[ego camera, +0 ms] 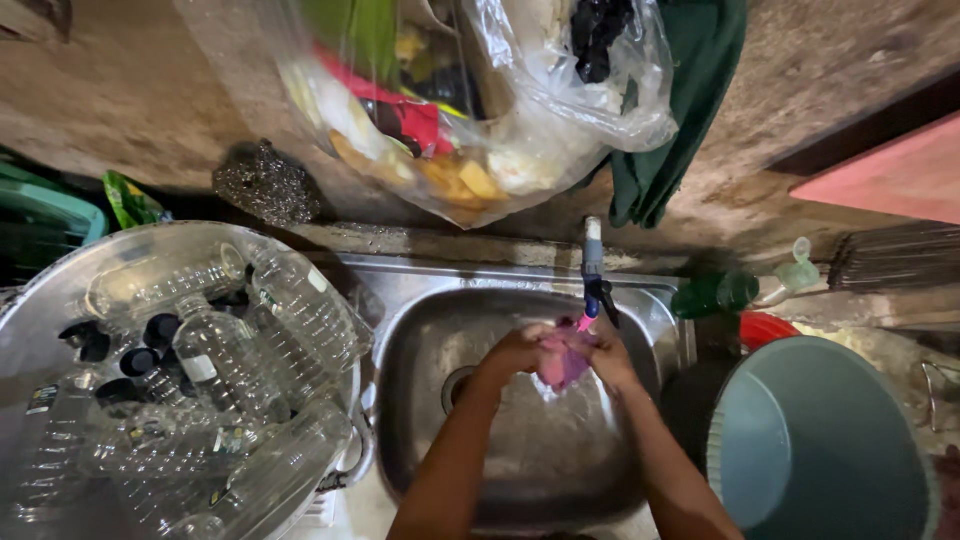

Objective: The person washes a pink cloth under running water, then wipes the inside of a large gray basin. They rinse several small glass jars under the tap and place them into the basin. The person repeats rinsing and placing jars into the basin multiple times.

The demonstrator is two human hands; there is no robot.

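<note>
We look down on a rough, stained concrete wall and counter, dim and brownish, with a stainless steel sink [420, 400] set in the middle of the frame. Its metal is dull and wet, with a round drain at its left side. Over the basin, just below centre, both of our hands meet around a small pink cloth [562, 362]. It is soft, crumpled and wet-looking, bunched into a lump with a paler frayed edge hanging beneath. Our left hand [518, 350] curls its fingers around the cloth's left side, and our right hand [606, 356] grips its right side, fingers closed on the fabric. The cloth sits directly under a slim tap [593, 262] with a blue fitting, which stands at the sink's back rim.

In the lower left of the frame a large round metal basin [30, 330] holds a heap of clear ribbed plastic bottles [225, 365], some with dark caps. Above it, at the upper left, a wiry steel scourer [267, 182] rests by the wall. At top centre hangs a clear plastic bag [470, 110] stuffed with colourful scraps, and a dark green cloth [680, 110] droops beside it. At the lower right stands a smooth grey-blue plastic bucket [815, 450], near a green bottle [715, 294] lying on the ledge.
</note>
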